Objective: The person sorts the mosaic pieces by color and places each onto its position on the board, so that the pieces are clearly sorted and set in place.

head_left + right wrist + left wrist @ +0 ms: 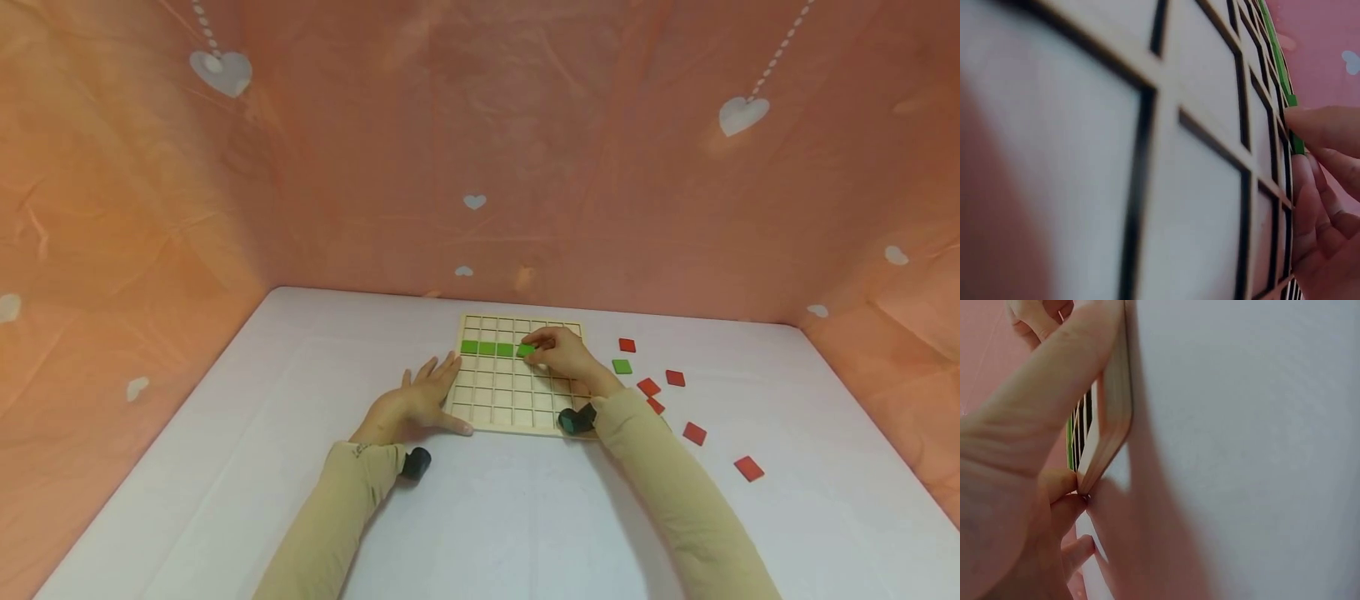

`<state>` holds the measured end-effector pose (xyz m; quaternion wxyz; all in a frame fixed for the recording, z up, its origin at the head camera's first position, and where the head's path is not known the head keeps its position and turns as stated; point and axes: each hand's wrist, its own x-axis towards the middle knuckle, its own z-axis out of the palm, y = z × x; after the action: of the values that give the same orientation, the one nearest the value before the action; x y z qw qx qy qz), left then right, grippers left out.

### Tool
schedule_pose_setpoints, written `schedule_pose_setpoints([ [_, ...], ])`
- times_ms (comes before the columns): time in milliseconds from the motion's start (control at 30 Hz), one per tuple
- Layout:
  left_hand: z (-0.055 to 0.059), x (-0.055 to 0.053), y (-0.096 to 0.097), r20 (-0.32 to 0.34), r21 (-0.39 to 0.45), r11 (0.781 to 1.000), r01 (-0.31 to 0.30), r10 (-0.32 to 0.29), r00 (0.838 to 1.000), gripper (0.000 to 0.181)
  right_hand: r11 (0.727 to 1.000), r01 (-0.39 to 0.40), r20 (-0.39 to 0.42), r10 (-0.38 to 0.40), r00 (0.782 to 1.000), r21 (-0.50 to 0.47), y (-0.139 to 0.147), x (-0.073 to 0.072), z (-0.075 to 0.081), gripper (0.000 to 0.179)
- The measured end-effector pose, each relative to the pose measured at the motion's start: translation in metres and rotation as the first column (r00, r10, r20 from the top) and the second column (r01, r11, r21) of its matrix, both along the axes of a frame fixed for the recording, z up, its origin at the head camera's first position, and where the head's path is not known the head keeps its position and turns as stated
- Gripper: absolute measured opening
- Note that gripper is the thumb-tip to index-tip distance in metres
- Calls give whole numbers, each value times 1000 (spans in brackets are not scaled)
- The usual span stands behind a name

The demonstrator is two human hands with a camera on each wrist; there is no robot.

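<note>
Wood grid board (502, 397) meets the spread left hand (425, 397) along its edge; right hand (562, 351) pinches a green square tile (524, 351).

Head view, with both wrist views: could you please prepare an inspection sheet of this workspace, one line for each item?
Surface: white tabletop, faintly creased in places.
Job's things: grid board with three green tiles in a row; red tiles and some green lie loose to its right.
Clutter: nothing seen beyond the loose tiles.
Hands: left hand, fingers spread, touches the board's left side; right hand pinches another green tile over the board.
Cables: nothing seen.
Surroundings: pink-orange sheeting with pale hearts, behind and both sides.
</note>
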<state>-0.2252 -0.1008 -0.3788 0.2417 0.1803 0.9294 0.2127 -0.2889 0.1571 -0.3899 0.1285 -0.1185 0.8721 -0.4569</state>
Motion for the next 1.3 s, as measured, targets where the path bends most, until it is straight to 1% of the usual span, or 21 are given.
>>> schedule_pose_setpoints([
  [300, 0, 0, -1, 1, 1, 1000, -7, 7, 1000, 113, 1000, 0, 44, 1, 999, -25, -2, -2, 1, 34],
  [367, 0, 0, -2, 1, -1, 1000, -9, 9, 1000, 113, 999, 13, 57, -11, 998, -35, -3, -2, 0, 34],
  [567, -1, 0, -3, -1, -13, 1000, -6, 6, 1000, 113, 999, 31, 59, -28, 998, -38, -6, -4, -3, 35],
  [800, -1, 0, -3, 8, -11, 1000, -20, 20, 1000, 112, 1000, -28, 5, 28, 1000, 0, -6, -2, -1, 37],
  [900, -1, 0, -4, 9, -17, 1000, -19, 20, 1000, 112, 999, -47, -1, 47, 999, 0, -3, 0, -1, 39],
  [1067, -1, -1, -3, 9, -17, 1000, -10, 10, 1000, 113, 998, -28, 29, 29, 999, -49, 2, 2, -3, 40],
  [1133, -1, -1, -3, 8, -14, 1000, -7, 7, 1000, 113, 998, -5, 43, 8, 999, -68, 4, 3, -3, 40],
  [1233, -2, -2, -3, 7, -11, 1000, -5, 5, 1000, 113, 996, 14, 41, -11, 999, -89, 6, 5, -3, 40],
  [1300, -1, -2, -3, 10, -3, 1000, -5, 5, 1000, 114, 995, 13, 25, -10, 1000, -99, 8, 7, -2, 40],
])
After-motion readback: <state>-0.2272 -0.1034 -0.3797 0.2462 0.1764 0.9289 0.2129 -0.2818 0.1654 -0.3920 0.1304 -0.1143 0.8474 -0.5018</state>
